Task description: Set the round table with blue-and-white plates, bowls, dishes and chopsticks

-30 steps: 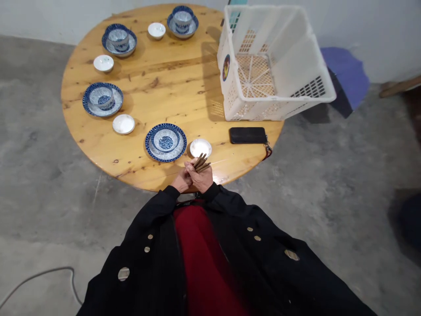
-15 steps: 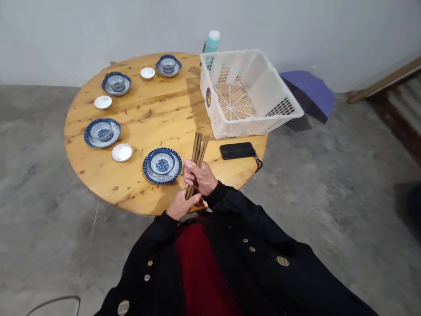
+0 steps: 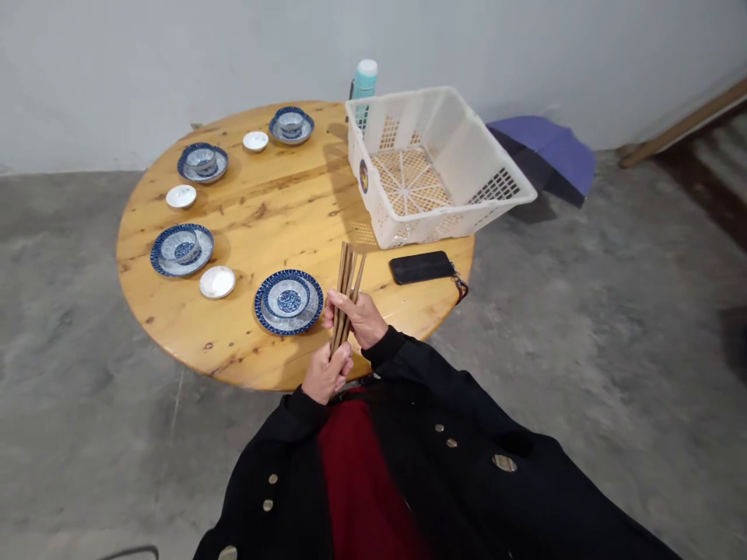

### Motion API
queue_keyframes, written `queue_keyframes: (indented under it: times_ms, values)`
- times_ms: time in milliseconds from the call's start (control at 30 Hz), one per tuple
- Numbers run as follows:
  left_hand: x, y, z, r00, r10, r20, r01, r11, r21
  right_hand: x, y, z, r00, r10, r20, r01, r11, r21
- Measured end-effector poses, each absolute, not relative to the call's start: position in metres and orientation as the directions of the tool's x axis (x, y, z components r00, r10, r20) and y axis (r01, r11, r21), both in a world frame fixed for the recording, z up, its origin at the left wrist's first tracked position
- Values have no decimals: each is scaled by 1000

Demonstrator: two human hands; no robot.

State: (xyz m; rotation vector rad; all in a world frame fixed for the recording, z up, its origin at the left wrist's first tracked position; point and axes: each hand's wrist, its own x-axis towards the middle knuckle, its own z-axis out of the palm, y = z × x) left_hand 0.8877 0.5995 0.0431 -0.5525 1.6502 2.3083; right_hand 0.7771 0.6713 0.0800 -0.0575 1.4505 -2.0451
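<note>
A bundle of brown chopsticks [image 3: 348, 268] stands tilted up between both my hands, over the near edge of the round table. My left hand [image 3: 327, 371] is closed round the lower ends. Higher up, my right hand [image 3: 357, 315] grips the bundle, and one chopstick leans away to the right from the others. Just left of my hands lies a blue-and-white plate [image 3: 265, 319] with a bowl [image 3: 286, 297] on it. The palm sides of both hands are hidden.
A white plastic basket [image 3: 420, 222] stands at the table's right, beside a turquoise bottle [image 3: 365, 82]. A black phone [image 3: 421, 267] lies before it. Several plate-and-bowl sets and white saucers [image 3: 217, 282] line the wooden table's [image 3: 280, 210] left side. A purple umbrella [image 3: 548, 152] is behind.
The chopsticks have fanned out slightly at the top, with one splitting off to the right. My left hand has closed further round the lower ends. The view has shifted a little.
</note>
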Motion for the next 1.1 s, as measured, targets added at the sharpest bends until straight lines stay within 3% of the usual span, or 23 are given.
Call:
queue_keyframes:
  times_ms: [200, 333, 567, 767, 1100]
  values:
    - [887, 598, 42, -893, 27, -449, -420, -407, 811, 775, 697, 81, -951, -281, -130, 176, -143, -974]
    - [888, 599, 43, -891, 70, -449, -435, -419, 797, 775, 707, 85, -970, -229, -75, 104, -118, -988]
    - [888, 603, 37, -886, 107, -452, -455, -398, 797, 777, 712, 78, -978, -191, -87, 117, -149, -982]
    - [888, 607, 29, -886, 2, -463, -438, -330, 836, 777, 716, 69, -982, -153, -109, 129, -127, -984]
    - [893, 607, 25, -886, 61, -460, -458, -281, 844, 779, 719, 67, -977, -169, -129, 145, -87, -986]
